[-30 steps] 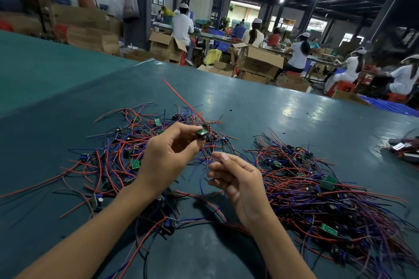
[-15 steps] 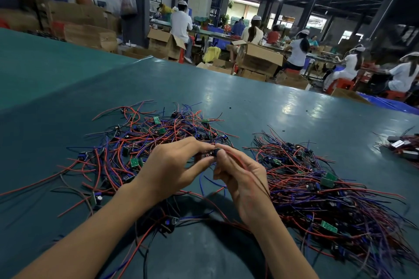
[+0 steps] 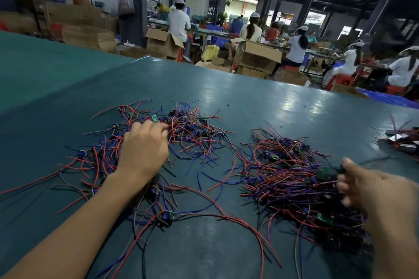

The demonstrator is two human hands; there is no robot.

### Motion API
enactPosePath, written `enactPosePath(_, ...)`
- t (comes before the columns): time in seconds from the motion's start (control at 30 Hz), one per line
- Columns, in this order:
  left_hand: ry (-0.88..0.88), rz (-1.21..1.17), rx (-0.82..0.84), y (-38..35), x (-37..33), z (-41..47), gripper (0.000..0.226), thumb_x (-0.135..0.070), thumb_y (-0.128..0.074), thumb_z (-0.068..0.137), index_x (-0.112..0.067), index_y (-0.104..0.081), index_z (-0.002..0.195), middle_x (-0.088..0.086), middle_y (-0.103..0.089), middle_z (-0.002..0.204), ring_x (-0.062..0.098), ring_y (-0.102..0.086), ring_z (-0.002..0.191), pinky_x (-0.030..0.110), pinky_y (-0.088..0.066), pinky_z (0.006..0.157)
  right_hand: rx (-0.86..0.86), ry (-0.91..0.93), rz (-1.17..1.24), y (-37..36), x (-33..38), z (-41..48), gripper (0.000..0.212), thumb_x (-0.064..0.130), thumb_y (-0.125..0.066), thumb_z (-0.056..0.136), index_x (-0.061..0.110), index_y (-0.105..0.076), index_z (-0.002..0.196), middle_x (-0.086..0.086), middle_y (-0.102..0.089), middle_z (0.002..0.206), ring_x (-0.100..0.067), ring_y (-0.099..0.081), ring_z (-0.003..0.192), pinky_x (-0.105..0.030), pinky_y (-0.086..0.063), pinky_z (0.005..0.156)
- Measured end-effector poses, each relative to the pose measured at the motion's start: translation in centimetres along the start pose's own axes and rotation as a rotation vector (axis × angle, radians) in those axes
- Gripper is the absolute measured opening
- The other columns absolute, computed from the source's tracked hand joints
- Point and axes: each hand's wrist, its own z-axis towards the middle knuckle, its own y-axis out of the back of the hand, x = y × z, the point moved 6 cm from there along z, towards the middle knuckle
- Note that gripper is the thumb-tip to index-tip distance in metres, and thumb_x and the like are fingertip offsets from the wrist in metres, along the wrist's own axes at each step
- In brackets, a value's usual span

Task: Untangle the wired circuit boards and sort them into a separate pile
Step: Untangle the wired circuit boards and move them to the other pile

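Note:
A loose tangle of red, blue and black wires with small green circuit boards (image 3: 155, 118) lies on the left of the green table (image 3: 249, 97). My left hand (image 3: 145, 149) rests on this tangle, palm down, with its fingertips reaching among the wires near a green board; no grip shows. To the right lies a denser pile of wired boards (image 3: 292, 179). My right hand (image 3: 371, 190) hovers at that pile's right edge, blurred, fingers spread apart, beside a green board (image 3: 326, 171) and holding nothing I can make out.
Another small heap of wired parts (image 3: 403, 138) sits at the table's far right edge. Long red and black wires (image 3: 226, 217) trail toward me in the gap between the piles. Beyond the table, seated workers and cardboard boxes (image 3: 256, 54) fill the hall.
Both hands were together over the tangle holding one wired board. Now they have parted: the right swung over to the right pile, and the left dropped onto the left tangle.

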Motion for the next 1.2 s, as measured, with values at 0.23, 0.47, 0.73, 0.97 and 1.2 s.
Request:
enactPosePath(0.23,0.223,0.234,0.357,-2.7,3.8,0.2,0.044,-0.046,-0.056,0.099,-0.019,-0.057,0.132,0.01,-0.052,0.13,0.035,-0.044,0.124,0.051,-0.037,0.101,-0.206,-0.113,-0.325,3.9,-4.6,0.5,0.066,0.068,-0.072,0.077,0.005,-0.068,0.058,-0.011,-0.063,0.045,-0.025,-0.051,0.038,-0.033,-0.044,0.05)
enactPosePath(0.47,0.218,0.128,0.242,-1.6,3.5,0.5,0.022,-0.038,-0.059,0.098,-0.021,-0.067,0.088,0.002,-0.068,0.093,0.03,-0.062,0.1,0.049,-0.041,0.094,-0.333,0.437,-0.352,-1.5,2.4,-6.3,0.073,0.066,-0.049,0.094,0.007,-0.046,0.05,-0.014,-0.046,0.046,-0.032,-0.046,0.047,-0.039,-0.044,0.054)
enactPosePath(0.73,-0.113,-0.081,-0.09,1.3,-1.5,-0.5,0.023,-0.026,-0.068,0.094,-0.01,-0.065,0.078,0.007,-0.062,0.079,0.034,-0.062,0.073,0.038,-0.046,0.065,0.312,0.812,-0.261,-15.9,5.2,-9.4,0.056,0.033,-0.062,0.099,0.002,-0.05,0.054,-0.011,-0.051,0.048,-0.03,-0.048,0.045,-0.041,-0.041,0.05)
enactPosePath(0.97,-0.64,-0.224,-0.189,2.7,-8.1,-3.7,0.022,-0.022,-0.062,0.096,-0.01,-0.066,0.078,0.006,-0.059,0.077,0.027,-0.058,0.066,0.041,-0.05,0.059,0.805,0.123,0.147,-22.7,-2.1,-12.1,0.045,0.046,-0.053,0.098,0.01,-0.078,0.086,-0.009,-0.076,0.078,-0.018,-0.068,0.063,-0.031,-0.054,0.056)
enactPosePath(1.2,-1.008,-0.244,-0.135,1.7,-11.8,-6.9,0.024,-0.02,-0.059,0.1,-0.008,-0.071,0.083,0.008,-0.066,0.087,0.028,-0.06,0.077,0.035,-0.045,0.073,0.959,-0.326,0.496,-22.0,-3.2,-11.8,0.031,0.011,-0.063,0.094,-0.01,-0.067,0.116,-0.02,-0.074,0.101,-0.02,-0.07,0.08,-0.023,-0.058,0.065)
